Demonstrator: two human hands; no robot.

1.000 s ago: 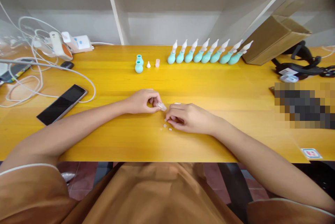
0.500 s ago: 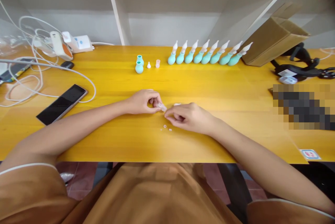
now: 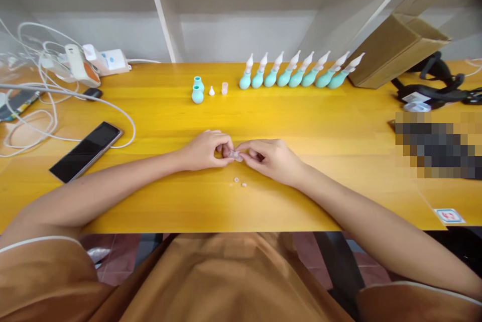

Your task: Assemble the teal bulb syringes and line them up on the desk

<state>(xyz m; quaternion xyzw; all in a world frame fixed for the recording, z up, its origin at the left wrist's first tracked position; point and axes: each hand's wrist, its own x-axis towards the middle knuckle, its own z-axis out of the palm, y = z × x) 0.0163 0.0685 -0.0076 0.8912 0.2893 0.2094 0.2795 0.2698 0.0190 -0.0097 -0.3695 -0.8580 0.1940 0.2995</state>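
Over the middle of the wooden table, my left hand (image 3: 207, 150) is closed around a small clear plastic tube piece (image 3: 236, 155). My right hand (image 3: 273, 160) meets it from the other side, thumb and forefinger pinched at the piece's right end. Whether those fingers also hold a tiny part cannot be made out. Just below the hands lie a small pinkish ring (image 3: 236, 180) and another tiny part (image 3: 244, 185). Farther back are two open mint-green bulbs (image 3: 198, 95), a white cone tip (image 3: 211, 91) and a pale pink cup-like piece (image 3: 225, 88).
Several green bulb aspirators with white tips (image 3: 295, 72) stand in a row at the back. A phone (image 3: 86, 152), white cables (image 3: 130, 123) and chargers (image 3: 115, 62) lie left. A cardboard box (image 3: 399, 48), black straps (image 3: 433, 91) and a blurred dark patch (image 3: 437, 146) are right.
My right fingertips have moved up against the end of the clear piece, which they stood just below before. A white bit behind the right hand is now hidden. The view has shifted slightly.
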